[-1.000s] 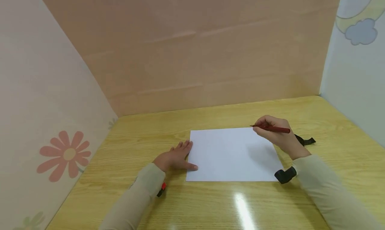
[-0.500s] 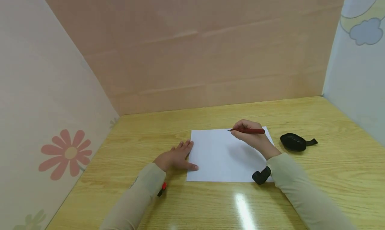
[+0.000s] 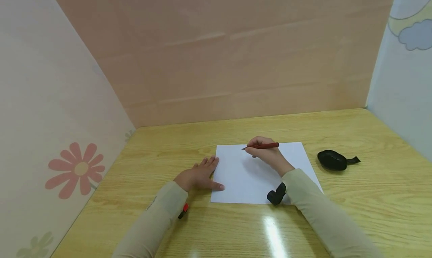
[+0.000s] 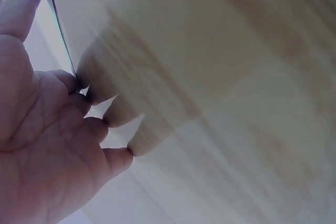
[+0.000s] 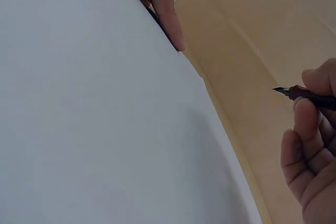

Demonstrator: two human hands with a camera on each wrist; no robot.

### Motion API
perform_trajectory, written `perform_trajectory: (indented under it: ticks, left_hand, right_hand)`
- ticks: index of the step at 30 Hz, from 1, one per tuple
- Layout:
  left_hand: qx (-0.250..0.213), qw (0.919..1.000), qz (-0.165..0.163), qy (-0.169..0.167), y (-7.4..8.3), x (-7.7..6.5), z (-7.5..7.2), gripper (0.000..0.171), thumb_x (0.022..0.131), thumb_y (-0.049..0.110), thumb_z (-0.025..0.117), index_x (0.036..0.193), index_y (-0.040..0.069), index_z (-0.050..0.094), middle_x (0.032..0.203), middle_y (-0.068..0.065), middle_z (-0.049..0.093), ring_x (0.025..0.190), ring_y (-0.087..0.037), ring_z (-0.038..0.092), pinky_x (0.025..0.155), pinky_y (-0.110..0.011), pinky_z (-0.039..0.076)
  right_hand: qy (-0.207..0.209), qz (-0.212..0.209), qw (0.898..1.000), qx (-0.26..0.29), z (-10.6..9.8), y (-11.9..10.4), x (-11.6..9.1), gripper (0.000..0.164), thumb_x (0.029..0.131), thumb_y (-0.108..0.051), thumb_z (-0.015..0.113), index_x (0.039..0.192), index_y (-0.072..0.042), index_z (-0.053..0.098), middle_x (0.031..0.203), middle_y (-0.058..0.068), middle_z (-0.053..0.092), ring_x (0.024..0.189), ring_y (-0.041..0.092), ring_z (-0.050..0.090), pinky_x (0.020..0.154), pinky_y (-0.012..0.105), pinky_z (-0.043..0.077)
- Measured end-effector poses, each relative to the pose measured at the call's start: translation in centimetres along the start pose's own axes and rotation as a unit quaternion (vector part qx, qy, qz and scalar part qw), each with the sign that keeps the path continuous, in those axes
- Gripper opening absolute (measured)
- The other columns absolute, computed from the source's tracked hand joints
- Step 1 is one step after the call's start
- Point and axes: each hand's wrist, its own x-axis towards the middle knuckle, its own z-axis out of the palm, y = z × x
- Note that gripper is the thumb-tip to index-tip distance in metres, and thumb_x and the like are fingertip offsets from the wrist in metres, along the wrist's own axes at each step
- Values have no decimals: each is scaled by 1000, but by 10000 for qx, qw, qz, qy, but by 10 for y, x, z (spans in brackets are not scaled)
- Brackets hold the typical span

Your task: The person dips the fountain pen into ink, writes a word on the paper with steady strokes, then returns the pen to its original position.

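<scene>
A wood-grain table (image 3: 162, 149) meets a creased tan backdrop (image 3: 233, 63) between pale walls (image 3: 57, 85) bearing a pink flower (image 3: 80, 168) and blue cloud (image 3: 417, 35), light (image 3: 275, 235) gleaming off the tabletop.

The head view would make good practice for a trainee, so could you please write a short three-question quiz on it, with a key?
1. What does the right hand hold?
2. True or false: the thumb of the left hand rests on the white paper.
3. Beside which edge of the white paper does the black oval object lie, as the person sees it?
a) left
b) right
c) near

Key:
1. A dark red fountain pen.
2. True.
3. b
</scene>
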Motion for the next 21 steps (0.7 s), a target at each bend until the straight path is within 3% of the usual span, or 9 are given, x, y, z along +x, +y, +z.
perform_trajectory:
  ticks: [9, 21]
  left_hand:
    - [71, 9999, -93, 20, 0, 1, 0, 104, 77, 61, 62, 151, 17, 4, 157, -1, -2, 143, -25, -3, 113, -50, 3]
    - [133, 9998, -27, 134, 0, 2, 1, 104, 76, 62, 62, 151, 16, 6, 157, -3, 2, 143, -27, 0, 113, -51, 6]
  right_hand:
    - [-166, 562, 9982, 115, 21, 6, 16, 23, 80, -22, 72, 93, -4, 63, 86, 3, 62, 67, 15, 57, 66, 25, 49]
    - [-158, 785, 9968, -60, 36, 5, 20, 17, 82, -20, 69, 91, -7, 64, 82, 2, 60, 65, 16, 53, 62, 25, 45]
